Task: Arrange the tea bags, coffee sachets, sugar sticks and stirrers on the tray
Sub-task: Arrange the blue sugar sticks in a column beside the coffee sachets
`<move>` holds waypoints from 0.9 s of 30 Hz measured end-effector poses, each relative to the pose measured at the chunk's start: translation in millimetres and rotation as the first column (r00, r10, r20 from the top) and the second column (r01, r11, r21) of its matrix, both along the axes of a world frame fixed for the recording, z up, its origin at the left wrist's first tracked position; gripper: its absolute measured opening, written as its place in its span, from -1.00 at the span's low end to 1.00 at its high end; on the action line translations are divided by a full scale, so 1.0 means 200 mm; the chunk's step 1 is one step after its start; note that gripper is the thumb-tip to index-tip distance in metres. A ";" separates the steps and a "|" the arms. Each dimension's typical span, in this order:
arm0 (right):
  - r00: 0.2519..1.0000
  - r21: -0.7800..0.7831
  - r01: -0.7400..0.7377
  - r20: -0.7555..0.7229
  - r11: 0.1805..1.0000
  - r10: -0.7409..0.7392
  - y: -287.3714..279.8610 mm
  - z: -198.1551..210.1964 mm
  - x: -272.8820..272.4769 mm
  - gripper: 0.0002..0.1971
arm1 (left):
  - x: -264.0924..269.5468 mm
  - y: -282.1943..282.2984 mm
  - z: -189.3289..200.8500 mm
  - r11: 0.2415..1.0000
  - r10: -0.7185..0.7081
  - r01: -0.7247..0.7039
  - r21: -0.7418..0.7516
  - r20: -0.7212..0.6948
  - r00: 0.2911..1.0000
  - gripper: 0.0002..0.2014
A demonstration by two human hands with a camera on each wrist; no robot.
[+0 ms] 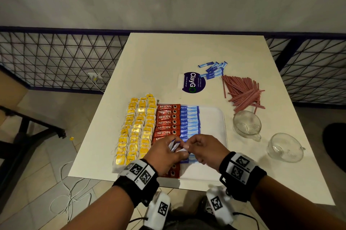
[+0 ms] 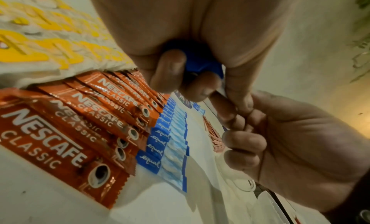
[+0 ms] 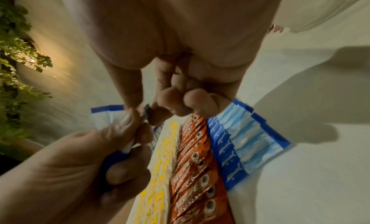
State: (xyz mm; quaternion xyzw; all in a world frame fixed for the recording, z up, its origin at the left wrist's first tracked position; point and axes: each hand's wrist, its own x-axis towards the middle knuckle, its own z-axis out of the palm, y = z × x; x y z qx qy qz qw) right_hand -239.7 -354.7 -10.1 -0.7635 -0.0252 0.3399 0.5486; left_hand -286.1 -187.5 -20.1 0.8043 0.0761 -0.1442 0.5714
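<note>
A white tray (image 1: 215, 117) holds columns of yellow tea bags (image 1: 138, 126), red coffee sachets (image 1: 166, 117) and blue sugar sticks (image 1: 190, 119). Over the tray's near end my left hand (image 1: 166, 153) grips a small bunch of sugar sticks (image 1: 174, 144), blue between its curled fingers (image 2: 202, 61). My right hand (image 1: 202, 147) meets it, thumb and forefinger pinching the end of one stick (image 3: 147, 111) of that bunch. More loose sugar sticks (image 1: 213, 69) and a heap of red stirrers (image 1: 243, 91) lie on the table beyond the tray.
Two clear glass cups (image 1: 247, 125) (image 1: 285, 147) stand right of the tray. A round purple sticker (image 1: 193, 82) lies on the white table (image 1: 159, 61) behind it. A wire fence runs along the far edge. White cable lies on the floor at left.
</note>
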 end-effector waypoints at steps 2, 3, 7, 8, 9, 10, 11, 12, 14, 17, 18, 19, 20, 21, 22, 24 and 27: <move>0.999 -0.017 -0.009 0.052 1.000 0.009 0.00 0.00 0.00 -0.89 | 0.00 -0.01 0.01 1.000 0.004 -0.004 -0.006 0.006 1.000 -0.86; 0.996 -0.031 0.013 0.089 0.999 -0.011 -0.01 -0.01 0.00 -0.88 | 0.00 0.00 0.01 1.000 0.017 -0.017 -0.010 -0.009 1.000 -0.87; 0.977 -0.068 0.025 0.211 0.997 -0.010 -0.05 -0.01 0.03 -0.82 | -0.01 0.04 0.04 0.999 0.017 -0.020 -0.046 -0.075 0.997 -0.84; 0.971 -0.088 0.005 0.239 0.996 0.016 -0.05 -0.01 0.04 -0.82 | -0.01 0.04 0.05 1.000 0.021 -0.022 -0.022 -0.067 0.998 -0.86; 0.966 -0.104 0.001 0.256 0.995 0.025 -0.05 -0.01 0.04 -0.83 | -0.01 0.05 0.05 0.999 0.038 -0.038 0.005 -0.054 0.998 -0.86; 0.967 -0.099 0.013 0.256 0.995 0.013 -0.05 -0.01 0.04 -0.85 | 0.00 0.05 0.05 0.998 0.062 -0.061 0.022 -0.042 0.997 -0.85; 0.971 -0.072 0.023 0.239 0.997 -0.005 -0.05 0.00 0.04 -0.87 | 0.01 0.04 0.05 0.997 0.079 -0.078 0.028 -0.030 0.996 -0.84; 0.978 -0.035 0.023 0.208 0.999 -0.015 -0.06 0.01 0.04 -0.90 | 0.01 0.04 0.06 0.996 0.083 -0.082 0.031 -0.019 0.996 -0.84; 0.984 -0.021 0.000 0.179 1.000 0.003 -0.07 0.02 0.04 -0.91 | 0.01 0.05 0.06 0.998 0.068 -0.067 0.006 -0.015 0.998 -0.85; 0.979 -0.028 0.014 0.203 1.000 -0.008 -0.10 0.02 0.05 -0.87 | 0.00 0.07 0.07 0.997 0.064 -0.067 -0.040 -0.060 0.996 -0.78; 0.981 -0.019 0.025 0.194 1.000 -0.021 -0.10 0.01 0.05 -0.88 | -0.01 0.08 0.06 0.996 0.083 -0.086 -0.036 -0.072 0.994 -0.76; 0.984 -0.012 0.031 0.177 0.999 -0.029 -0.11 0.01 0.05 -0.89 | -0.01 0.08 0.06 0.994 0.107 -0.110 -0.027 -0.069 0.992 -0.76; 0.987 0.003 0.041 0.153 0.999 -0.041 -0.11 0.01 0.04 -0.92 | -0.01 0.07 0.05 0.991 0.135 -0.136 -0.017 -0.052 0.989 -0.80; 0.990 0.033 0.065 0.124 0.997 -0.068 -0.11 0.02 0.03 -0.94 | -0.01 0.06 0.05 0.986 0.167 -0.167 -0.012 -0.029 0.986 -0.85; 0.989 0.083 0.106 0.092 0.991 -0.114 -0.11 0.02 0.03 -0.95 | -0.01 0.06 0.04 0.980 0.200 -0.200 -0.014 -0.005 0.980 -0.89; 0.976 0.187 0.208 0.031 0.960 -0.217 -0.10 0.03 0.02 -0.94 | 0.00 0.05 0.04 0.967 0.252 -0.251 -0.042 0.018 0.968 -0.92; 0.957 0.229 0.282 0.004 0.932 -0.290 -0.10 0.01 0.02 -0.92 | -0.01 0.02 0.05 0.957 0.266 -0.263 -0.124 0.000 0.964 -0.87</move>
